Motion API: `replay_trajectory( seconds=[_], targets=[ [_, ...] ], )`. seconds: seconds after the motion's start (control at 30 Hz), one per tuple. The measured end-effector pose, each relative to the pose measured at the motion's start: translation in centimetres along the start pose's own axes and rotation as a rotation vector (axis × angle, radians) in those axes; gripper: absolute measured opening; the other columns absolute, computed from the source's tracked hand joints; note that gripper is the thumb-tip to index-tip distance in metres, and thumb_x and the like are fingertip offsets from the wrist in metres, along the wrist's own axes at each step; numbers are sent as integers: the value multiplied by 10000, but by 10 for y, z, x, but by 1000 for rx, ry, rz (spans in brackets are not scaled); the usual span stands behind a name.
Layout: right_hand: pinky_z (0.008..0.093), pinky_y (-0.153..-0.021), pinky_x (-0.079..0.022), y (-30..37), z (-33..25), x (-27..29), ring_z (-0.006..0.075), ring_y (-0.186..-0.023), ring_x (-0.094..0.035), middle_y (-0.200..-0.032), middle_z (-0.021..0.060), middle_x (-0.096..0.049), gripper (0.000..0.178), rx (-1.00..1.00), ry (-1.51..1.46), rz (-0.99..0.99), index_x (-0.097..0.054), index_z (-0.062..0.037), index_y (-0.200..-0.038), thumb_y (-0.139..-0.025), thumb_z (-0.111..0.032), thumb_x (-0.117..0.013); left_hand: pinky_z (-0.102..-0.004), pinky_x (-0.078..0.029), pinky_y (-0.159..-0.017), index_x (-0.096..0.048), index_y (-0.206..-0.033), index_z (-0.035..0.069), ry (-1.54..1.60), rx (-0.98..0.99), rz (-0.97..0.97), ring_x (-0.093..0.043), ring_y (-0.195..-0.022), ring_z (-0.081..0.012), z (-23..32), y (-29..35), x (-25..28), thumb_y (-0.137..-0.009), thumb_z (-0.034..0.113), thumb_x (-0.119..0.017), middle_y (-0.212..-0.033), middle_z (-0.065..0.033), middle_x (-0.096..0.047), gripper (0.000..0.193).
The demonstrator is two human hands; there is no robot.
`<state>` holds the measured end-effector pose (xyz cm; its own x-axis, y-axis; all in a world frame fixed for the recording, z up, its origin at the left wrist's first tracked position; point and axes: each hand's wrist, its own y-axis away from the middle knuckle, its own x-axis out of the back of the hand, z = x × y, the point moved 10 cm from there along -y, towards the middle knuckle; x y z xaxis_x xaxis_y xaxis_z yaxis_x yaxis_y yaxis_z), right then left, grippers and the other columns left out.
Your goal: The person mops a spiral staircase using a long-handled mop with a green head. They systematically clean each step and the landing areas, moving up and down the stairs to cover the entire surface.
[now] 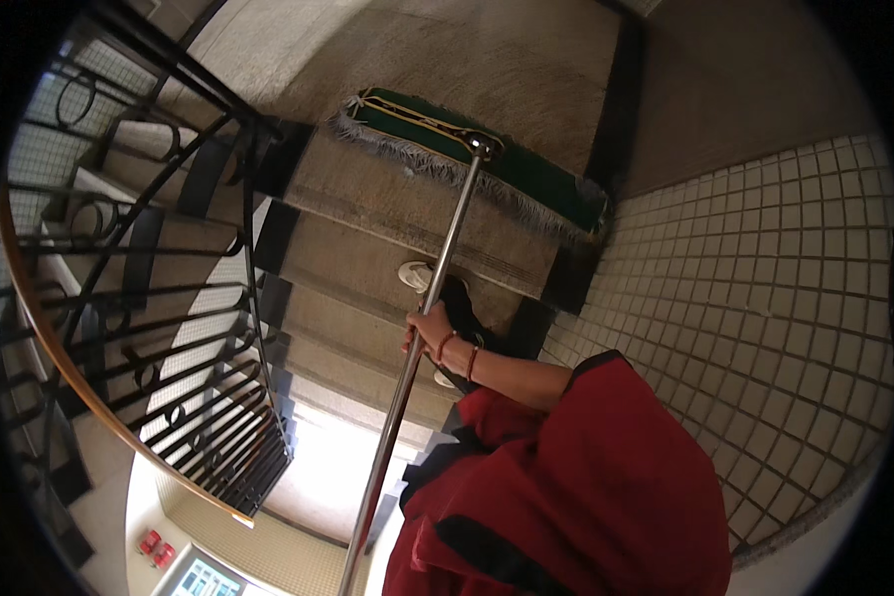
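My right hand [432, 329] is wrapped round the long metal pole of a dust mop, about midway along the part that shows. Two red bands circle that wrist, and a red sleeve covers the upper arm. From the hand, the pole [457, 225] runs up to the mop's wide green head [536, 179], which has a pale grey fringe along its near edge. The head lies across the floor at the top of the steps. Toward the lower edge the pole passes out of the picture. My left hand does not show.
Stone steps [333, 314] with dark side borders descend toward me. A black metal railing [169, 338] with a wooden handrail [89, 397] curves along the left. White tiles cover the right wall [765, 268]. My light-coloured shoe [414, 275] rests on a step beside the pole.
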<state>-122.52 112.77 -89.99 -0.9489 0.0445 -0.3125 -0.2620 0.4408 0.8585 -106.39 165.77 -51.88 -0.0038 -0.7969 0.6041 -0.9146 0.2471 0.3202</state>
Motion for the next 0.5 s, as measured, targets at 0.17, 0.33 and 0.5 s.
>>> replay_trajectory(
  seconds=[0.17, 0.33, 0.5],
  targets=[
    [379, -324, -450, -94, -116, 9, 244, -346, -480, -416, 159, -436, 126, 146, 115, -132, -406, 109, -648, -710, 13, -457, -334, -322, -348, -476, -442, 66, 270, -200, -149, -448, -352, -215, 135, -38, 45, -616, 379, -632, -401, -80, -453, 391],
    [315, -315, -412, -167, -282, 6, 209, -353, -486, -435, 137, -456, 251, 323, 242, 67, -427, 36, -483, -726, 7, -482, -349, -371, -398, -479, -475, 27, 559, -469, -312, -491, -397, -228, 292, -94, 124, -650, 289, -642, -441, -112, -471, 355],
    [297, -297, -378, -173, -336, -19, 186, -347, -476, -437, 118, -453, 203, 400, 129, 83, -435, 53, -536, -720, -6, -497, -291, -382, -359, -488, -451, 36, 792, -691, -605, -496, -365, -165, 466, -179, 207, -637, 440, -614, -393, -67, -480, 462]
  ],
)
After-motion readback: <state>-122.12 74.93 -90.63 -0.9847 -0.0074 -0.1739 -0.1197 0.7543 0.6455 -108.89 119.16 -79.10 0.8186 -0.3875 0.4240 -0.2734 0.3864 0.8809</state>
